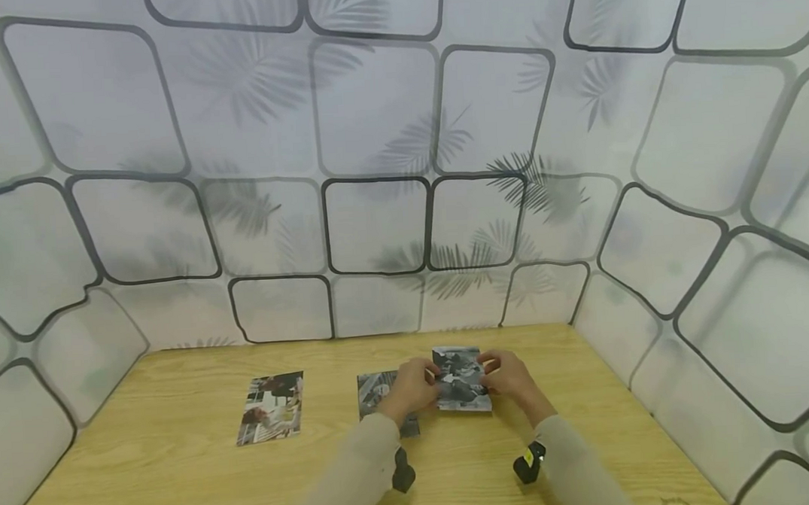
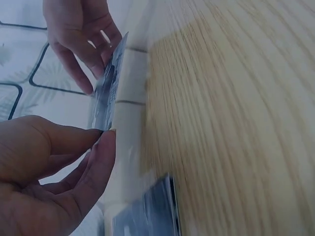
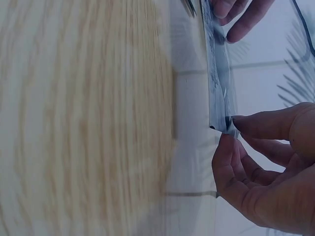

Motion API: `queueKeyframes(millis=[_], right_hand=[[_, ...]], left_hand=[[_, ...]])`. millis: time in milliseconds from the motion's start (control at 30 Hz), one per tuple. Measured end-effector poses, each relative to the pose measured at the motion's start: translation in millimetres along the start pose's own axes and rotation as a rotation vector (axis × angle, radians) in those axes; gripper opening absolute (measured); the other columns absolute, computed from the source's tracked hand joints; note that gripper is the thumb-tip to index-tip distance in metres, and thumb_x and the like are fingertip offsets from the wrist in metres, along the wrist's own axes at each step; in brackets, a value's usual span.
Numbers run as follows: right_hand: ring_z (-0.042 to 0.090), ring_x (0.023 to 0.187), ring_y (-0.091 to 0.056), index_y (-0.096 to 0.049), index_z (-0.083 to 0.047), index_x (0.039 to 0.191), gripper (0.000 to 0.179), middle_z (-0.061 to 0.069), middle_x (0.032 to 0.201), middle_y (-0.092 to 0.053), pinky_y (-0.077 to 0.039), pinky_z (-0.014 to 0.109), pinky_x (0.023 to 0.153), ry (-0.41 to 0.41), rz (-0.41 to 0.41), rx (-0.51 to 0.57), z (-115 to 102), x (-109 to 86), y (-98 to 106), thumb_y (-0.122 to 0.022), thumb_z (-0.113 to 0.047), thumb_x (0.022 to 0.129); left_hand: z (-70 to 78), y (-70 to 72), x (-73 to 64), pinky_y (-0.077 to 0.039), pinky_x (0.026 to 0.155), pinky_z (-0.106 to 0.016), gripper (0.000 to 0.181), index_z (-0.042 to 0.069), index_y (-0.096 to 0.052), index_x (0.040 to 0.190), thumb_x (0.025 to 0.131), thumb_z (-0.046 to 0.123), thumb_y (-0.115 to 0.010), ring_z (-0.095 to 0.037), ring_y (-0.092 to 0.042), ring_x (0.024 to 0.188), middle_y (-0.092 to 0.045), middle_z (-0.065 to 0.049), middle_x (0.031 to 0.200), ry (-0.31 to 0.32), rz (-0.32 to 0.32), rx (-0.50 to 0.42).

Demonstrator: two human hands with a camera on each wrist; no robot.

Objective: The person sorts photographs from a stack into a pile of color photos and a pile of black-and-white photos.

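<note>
A black-and-white photo print (image 1: 461,379) is held up off the table between both hands. My left hand (image 1: 413,388) pinches its left edge between thumb and fingers, seen close in the left wrist view. On the opposite edge, my right hand (image 1: 509,376) pinches it, with thumb and fingertips visible in the right wrist view. Beneath the left wrist lies another black-and-white print (image 1: 372,389), partly hidden by that hand and forearm. Its edge shows more than one layer in the left wrist view. Farther left, a colour photo print (image 1: 272,410) lies flat.
The wooden table (image 1: 184,473) runs back to a patterned fabric wall (image 1: 376,223), which also encloses the left and right sides. Black camera mounts sit on the left wrist (image 1: 403,471) and right wrist (image 1: 529,463).
</note>
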State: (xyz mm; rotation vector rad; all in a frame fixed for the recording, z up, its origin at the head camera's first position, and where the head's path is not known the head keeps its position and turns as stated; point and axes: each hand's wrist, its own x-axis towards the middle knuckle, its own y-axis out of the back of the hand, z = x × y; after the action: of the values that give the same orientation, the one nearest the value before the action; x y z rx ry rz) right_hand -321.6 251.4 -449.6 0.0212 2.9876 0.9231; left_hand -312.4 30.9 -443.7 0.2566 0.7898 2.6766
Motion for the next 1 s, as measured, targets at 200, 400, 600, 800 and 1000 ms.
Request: queueKeyframes(millis=[200,400,600,800,1000], right_hand=[[0.021,0.080,-0.065,-0.064,0.010,0.128,0.042,0.024,0.107,-0.065,-0.063,0.036,0.068,-0.014,0.021,-0.016,8.8,1.8,15.6,-0.067,0.009,0.086],[0.032,0.094,-0.068,-0.064,0.009,0.128,0.044,0.030,0.115,-0.066,-0.061,0.037,0.068,-0.011,0.051,-0.106,14.9,5.1,25.0,-0.066,0.007,0.084],[0.043,0.107,-0.067,-0.068,0.008,0.123,0.040,0.031,0.117,-0.069,-0.061,0.041,0.075,-0.004,0.071,-0.203,23.5,10.2,27.4,-0.068,0.004,0.083],[0.046,0.112,-0.066,-0.069,0.008,0.121,0.038,0.032,0.121,-0.068,-0.061,0.044,0.078,-0.026,0.057,-0.224,31.0,14.3,27.9,-0.067,0.003,0.084],[0.047,0.110,-0.067,-0.069,0.008,0.120,0.035,0.033,0.122,-0.068,-0.062,0.044,0.078,-0.029,0.038,-0.237,33.5,16.8,28.9,-0.067,0.003,0.085]], left_hand=[[6.4,-20.6,13.3,-0.064,0.070,-0.038,0.038,-0.010,-0.064,0.123,0.085,-0.013,-0.062,-0.031,-0.072,0.085,-0.068,-0.025,0.109,-0.046,0.004,0.035],[14.1,-36.5,20.3,-0.063,0.079,-0.041,0.038,-0.010,-0.065,0.119,0.081,-0.013,-0.065,-0.032,-0.070,0.095,-0.070,-0.024,0.108,-0.053,0.023,0.130],[16.5,-50.0,25.6,-0.060,0.094,-0.041,0.033,-0.007,-0.069,0.112,0.080,-0.005,-0.072,-0.033,-0.070,0.107,-0.072,-0.020,0.112,-0.038,0.027,0.265],[20.9,-54.4,26.8,-0.059,0.096,-0.045,0.033,-0.010,-0.068,0.114,0.082,-0.005,-0.074,-0.033,-0.069,0.105,-0.071,-0.025,0.116,0.009,0.012,0.215],[16.6,-53.7,29.4,-0.060,0.089,-0.043,0.033,-0.008,-0.068,0.117,0.084,-0.005,-0.071,-0.030,-0.069,0.096,-0.071,-0.024,0.116,0.031,0.011,0.188]])
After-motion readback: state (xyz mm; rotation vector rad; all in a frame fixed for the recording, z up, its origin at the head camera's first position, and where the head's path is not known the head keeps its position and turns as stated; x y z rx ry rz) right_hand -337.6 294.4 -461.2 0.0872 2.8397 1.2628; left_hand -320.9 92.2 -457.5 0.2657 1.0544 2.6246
